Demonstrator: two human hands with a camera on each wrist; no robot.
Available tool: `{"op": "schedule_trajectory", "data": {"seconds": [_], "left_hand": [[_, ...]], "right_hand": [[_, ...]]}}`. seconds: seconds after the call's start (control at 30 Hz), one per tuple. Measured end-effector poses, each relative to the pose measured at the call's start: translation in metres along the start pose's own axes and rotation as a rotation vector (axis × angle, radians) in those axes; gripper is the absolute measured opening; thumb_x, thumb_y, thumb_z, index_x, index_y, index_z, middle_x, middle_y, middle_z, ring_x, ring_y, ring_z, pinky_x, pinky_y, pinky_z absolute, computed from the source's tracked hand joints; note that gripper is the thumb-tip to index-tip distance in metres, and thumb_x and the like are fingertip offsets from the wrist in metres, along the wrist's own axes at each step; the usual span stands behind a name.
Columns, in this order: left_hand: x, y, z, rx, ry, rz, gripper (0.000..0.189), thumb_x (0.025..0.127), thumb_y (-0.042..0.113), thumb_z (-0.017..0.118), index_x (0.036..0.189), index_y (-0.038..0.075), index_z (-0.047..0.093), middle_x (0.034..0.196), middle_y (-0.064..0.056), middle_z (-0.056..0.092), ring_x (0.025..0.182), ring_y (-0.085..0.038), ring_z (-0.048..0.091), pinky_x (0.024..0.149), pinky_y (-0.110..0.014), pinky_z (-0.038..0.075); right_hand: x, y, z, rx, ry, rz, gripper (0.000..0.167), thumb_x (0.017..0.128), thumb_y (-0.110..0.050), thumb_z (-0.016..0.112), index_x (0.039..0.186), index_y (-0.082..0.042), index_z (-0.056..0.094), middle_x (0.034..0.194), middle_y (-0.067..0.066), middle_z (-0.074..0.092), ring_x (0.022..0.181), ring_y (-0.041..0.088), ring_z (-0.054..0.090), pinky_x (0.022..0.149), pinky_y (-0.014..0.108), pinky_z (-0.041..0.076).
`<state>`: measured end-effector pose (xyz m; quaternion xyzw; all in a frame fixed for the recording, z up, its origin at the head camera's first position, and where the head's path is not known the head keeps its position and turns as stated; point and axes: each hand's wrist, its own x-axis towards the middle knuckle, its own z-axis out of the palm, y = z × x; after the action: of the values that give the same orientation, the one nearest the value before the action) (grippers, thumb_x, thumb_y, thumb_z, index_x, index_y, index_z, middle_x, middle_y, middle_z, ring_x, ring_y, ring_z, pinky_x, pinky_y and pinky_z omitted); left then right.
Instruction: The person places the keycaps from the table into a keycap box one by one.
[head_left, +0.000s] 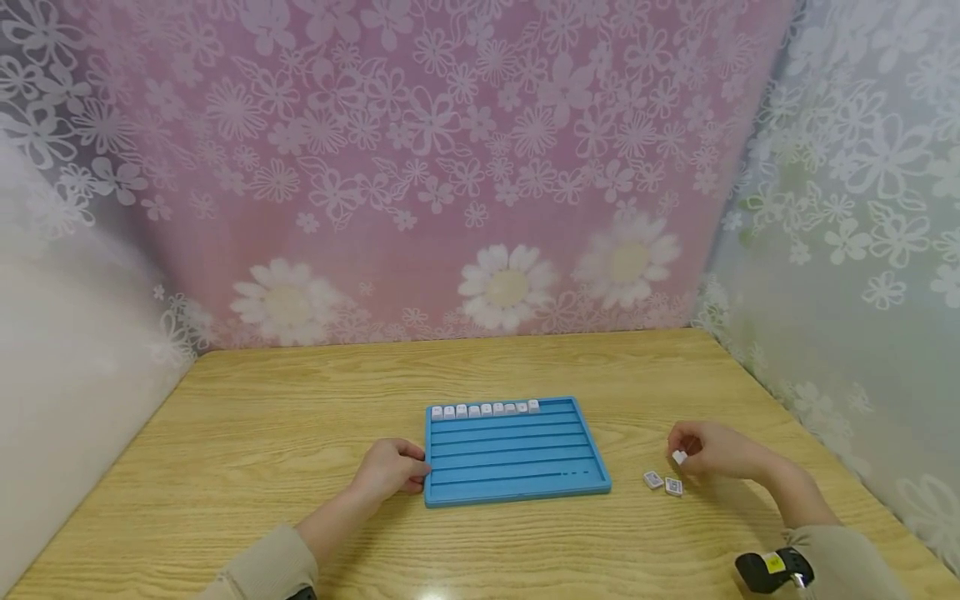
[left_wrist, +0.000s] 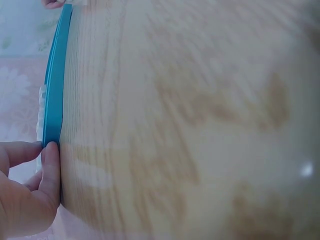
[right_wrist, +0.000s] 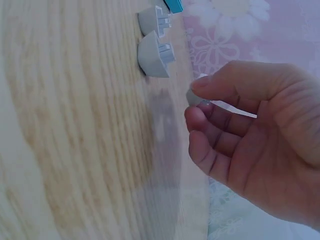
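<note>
A blue tray (head_left: 510, 446) with long ridged rows lies on the table. Several white keycaps (head_left: 486, 410) stand in its top row, from the left end to past the middle. My left hand (head_left: 392, 468) pinches the tray's left edge between thumb and fingers, also visible in the left wrist view. To the right of the tray, my right hand (head_left: 716, 451) holds a white keycap (right_wrist: 194, 98) between thumb and fingertips, just above the table. Two loose keycaps, one nearer the tray (head_left: 653, 480) and one beside it (head_left: 673, 487), lie upside down with their hollow undersides showing.
The wooden table (head_left: 315, 392) reaches back to a pink flowered cloth (head_left: 420, 167). Pale flowered cloth walls stand at the left (head_left: 67, 333) and right (head_left: 862, 275). A black device (head_left: 772, 570) sits on the right sleeve.
</note>
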<state>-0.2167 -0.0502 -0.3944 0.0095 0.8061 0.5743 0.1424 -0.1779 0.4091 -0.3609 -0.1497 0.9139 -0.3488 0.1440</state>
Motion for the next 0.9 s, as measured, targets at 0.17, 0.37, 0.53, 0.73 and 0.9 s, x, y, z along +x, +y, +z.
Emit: {"op": "schedule_trajectory", "data": {"seconds": [0.17, 0.37, 0.53, 0.73, 0.9], "left_hand": [[-0.001, 0.001, 0.0, 0.003, 0.002, 0.002, 0.022, 0.08, -0.003, 0.064, 0.099, -0.013, 0.059, 0.081, -0.013, 0.061, 0.062, -0.016, 0.06, 0.06, -0.032, 0.057], [-0.001, 0.001, 0.0, 0.011, 0.0, 0.003, 0.024, 0.081, -0.003, 0.064, 0.101, -0.013, 0.059, 0.082, -0.013, 0.061, 0.062, -0.017, 0.061, 0.06, -0.032, 0.057], [-0.001, 0.001, 0.0, 0.014, 0.001, 0.002, 0.024, 0.081, -0.003, 0.064, 0.101, -0.014, 0.059, 0.081, -0.013, 0.062, 0.063, -0.017, 0.061, 0.06, -0.032, 0.057], [-0.001, 0.001, 0.0, 0.014, 0.003, 0.003, 0.023, 0.08, -0.003, 0.065, 0.1, -0.013, 0.059, 0.081, -0.013, 0.062, 0.063, -0.017, 0.061, 0.06, -0.032, 0.057], [-0.001, 0.001, 0.0, 0.017, 0.001, 0.003, 0.024, 0.081, -0.002, 0.065, 0.101, -0.013, 0.059, 0.081, -0.013, 0.062, 0.063, -0.017, 0.061, 0.061, -0.033, 0.057]], "right_hand": [[0.001, -0.005, -0.003, -0.005, 0.052, 0.006, 0.028, 0.083, -0.008, 0.064, 0.107, 0.004, 0.056, 0.096, 0.01, 0.054, 0.078, 0.013, 0.048, 0.06, 0.027, 0.046], [0.007, -0.014, -0.004, -0.041, 0.115, -0.022, 0.031, 0.085, -0.006, 0.063, 0.111, 0.008, 0.056, 0.098, 0.012, 0.057, 0.079, 0.01, 0.048, 0.061, 0.025, 0.047], [0.012, -0.02, -0.004, -0.008, 0.123, -0.045, 0.029, 0.086, -0.005, 0.061, 0.11, 0.01, 0.054, 0.101, 0.018, 0.056, 0.081, 0.01, 0.05, 0.064, 0.025, 0.049], [0.02, -0.024, 0.0, 0.036, 0.134, -0.04, 0.027, 0.087, -0.005, 0.062, 0.109, 0.008, 0.052, 0.099, 0.016, 0.056, 0.084, 0.014, 0.055, 0.065, 0.027, 0.051], [0.026, -0.026, 0.003, 0.106, 0.136, -0.043, 0.026, 0.087, -0.004, 0.061, 0.107, 0.008, 0.051, 0.1, 0.018, 0.056, 0.086, 0.023, 0.059, 0.068, 0.035, 0.054]]}}
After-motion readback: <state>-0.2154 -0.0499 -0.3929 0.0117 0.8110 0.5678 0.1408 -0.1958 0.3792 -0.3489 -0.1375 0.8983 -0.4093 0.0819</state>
